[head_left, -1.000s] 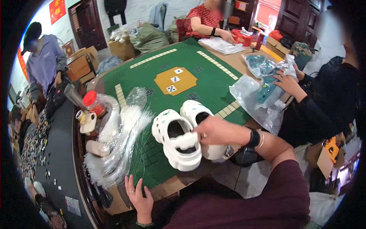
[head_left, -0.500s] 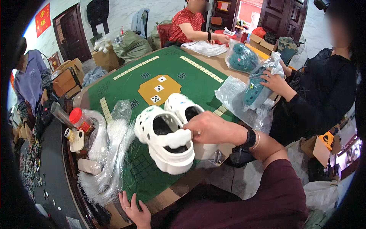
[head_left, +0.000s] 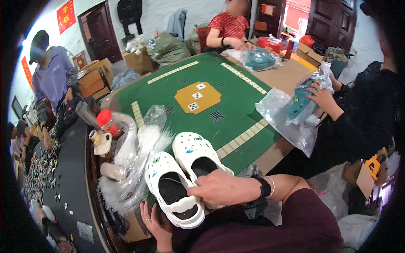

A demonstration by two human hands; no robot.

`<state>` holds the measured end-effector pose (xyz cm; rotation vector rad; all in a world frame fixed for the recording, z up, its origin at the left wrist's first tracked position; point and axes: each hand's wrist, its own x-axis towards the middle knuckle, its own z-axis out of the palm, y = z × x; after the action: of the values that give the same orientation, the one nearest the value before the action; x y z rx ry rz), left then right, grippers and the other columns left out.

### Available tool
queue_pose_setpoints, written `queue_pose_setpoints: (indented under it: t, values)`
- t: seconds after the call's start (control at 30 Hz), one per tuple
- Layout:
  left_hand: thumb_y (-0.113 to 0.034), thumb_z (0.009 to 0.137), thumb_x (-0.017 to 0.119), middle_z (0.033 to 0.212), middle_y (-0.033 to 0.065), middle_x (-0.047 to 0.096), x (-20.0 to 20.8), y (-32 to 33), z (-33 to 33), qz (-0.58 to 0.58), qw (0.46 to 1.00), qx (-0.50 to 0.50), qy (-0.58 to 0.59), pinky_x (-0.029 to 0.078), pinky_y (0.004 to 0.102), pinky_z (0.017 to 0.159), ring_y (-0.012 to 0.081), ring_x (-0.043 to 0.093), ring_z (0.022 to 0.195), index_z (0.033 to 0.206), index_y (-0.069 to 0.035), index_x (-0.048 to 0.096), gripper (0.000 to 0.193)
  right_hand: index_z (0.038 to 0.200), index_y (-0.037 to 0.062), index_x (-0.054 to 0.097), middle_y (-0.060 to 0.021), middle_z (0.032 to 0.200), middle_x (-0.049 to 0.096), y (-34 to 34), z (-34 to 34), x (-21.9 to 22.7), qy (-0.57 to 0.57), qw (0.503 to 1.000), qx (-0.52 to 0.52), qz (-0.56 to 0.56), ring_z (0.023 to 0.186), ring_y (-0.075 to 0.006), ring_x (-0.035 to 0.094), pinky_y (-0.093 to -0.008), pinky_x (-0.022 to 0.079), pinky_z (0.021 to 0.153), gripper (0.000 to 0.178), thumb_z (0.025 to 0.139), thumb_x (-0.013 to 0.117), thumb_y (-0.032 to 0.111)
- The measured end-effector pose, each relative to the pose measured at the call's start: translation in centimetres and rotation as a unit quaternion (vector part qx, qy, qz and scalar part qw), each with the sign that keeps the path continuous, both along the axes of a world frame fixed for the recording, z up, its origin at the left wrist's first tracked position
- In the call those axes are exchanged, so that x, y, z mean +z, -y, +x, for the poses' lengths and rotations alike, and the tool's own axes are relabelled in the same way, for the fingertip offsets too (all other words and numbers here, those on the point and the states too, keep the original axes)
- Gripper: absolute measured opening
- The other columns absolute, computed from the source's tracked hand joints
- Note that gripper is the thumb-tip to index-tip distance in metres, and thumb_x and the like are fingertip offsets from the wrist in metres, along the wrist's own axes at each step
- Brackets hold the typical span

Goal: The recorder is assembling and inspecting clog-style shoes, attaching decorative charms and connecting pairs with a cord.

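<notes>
The right hand reaches in from 3 o'clock and grips a pair of white clogs, fingers curled over their heel ends, thumb on top. The two clogs lie side by side, toes pointing to 11 o'clock, soles down, over the near edge of the green table. The left hand sits at 7 o'clock of the clogs, under the nearer one's heel, fingers spread and bent up against its sole; whether it bears the weight I cannot tell.

At 9 o'clock of the clogs lies a heap of clear plastic bags, touching the nearer clog. Beyond it, at 10 o'clock, stand a red-capped bottle and a tape dispenser.

At 12 o'clock, in the table's middle, an orange panel carries dice.

At 2 o'clock another person's hand holds a teal shoe in a clear bag. At 12 o'clock, far side, a person in red sits by a bagged teal bundle
</notes>
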<state>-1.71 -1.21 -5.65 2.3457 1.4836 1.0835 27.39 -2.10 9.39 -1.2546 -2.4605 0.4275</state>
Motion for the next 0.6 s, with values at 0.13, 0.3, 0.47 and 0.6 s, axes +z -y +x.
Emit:
queue_pose_setpoints:
  t: [0.13,0.3,0.47,0.6]
  values:
    - [-0.013,0.087,0.061,0.138,0.0246,0.052,0.7,0.0,-0.2,0.035,0.999,0.027,0.03,0.033,0.0535,0.111,0.0455,0.043,0.134,0.123,0.004,0.06,0.039,0.09,0.0029,0.056,-0.0178,0.074,0.063,0.8,-4.0,-3.2,0.001,0.996,0.07,-0.06,0.074,-0.037,0.067,-0.0466,0.053,0.061,0.012,0.082,0.062,0.01]
    - [0.0,0.084,0.06,0.134,0.0221,0.057,0.3,-1.0,-0.2,0.038,0.996,0.044,0.065,0.037,0.0506,0.11,0.043,0.049,0.13,0.121,0.001,0.062,0.037,0.1,0.0069,0.062,-0.0137,0.081,0.066,0.5,-5.0,-4.1,-0.03,0.997,0.025,-0.059,0.075,-0.0336,0.067,-0.0456,0.053,0.064,0.018,0.082,0.064,0.012]
    - [-0.001,0.087,0.064,0.131,0.0211,0.058,-0.4,-0.8,-0.8,0.055,0.991,0.052,0.114,0.042,0.0477,0.107,0.0413,0.052,0.127,0.122,-0.002,0.063,0.034,0.099,0.0108,0.067,-0.0113,0.076,0.067,0.9,-6.3,-3.7,0.018,0.999,-0.009,-0.043,0.073,-0.0324,0.067,-0.0448,0.053,0.064,0.02,0.079,0.069,0.015]
    - [0.001,0.088,0.064,0.131,0.0211,0.059,-0.2,-0.5,-0.8,0.052,0.987,0.037,0.15,0.043,0.0468,0.107,0.0408,0.052,0.129,0.12,0.0,0.063,0.032,0.112,0.0113,0.063,-0.0133,0.079,0.066,0.8,-6.2,-2.9,0.057,0.995,0.03,-0.076,0.075,-0.0336,0.067,-0.0446,0.053,0.065,0.032,0.082,0.071,0.02]
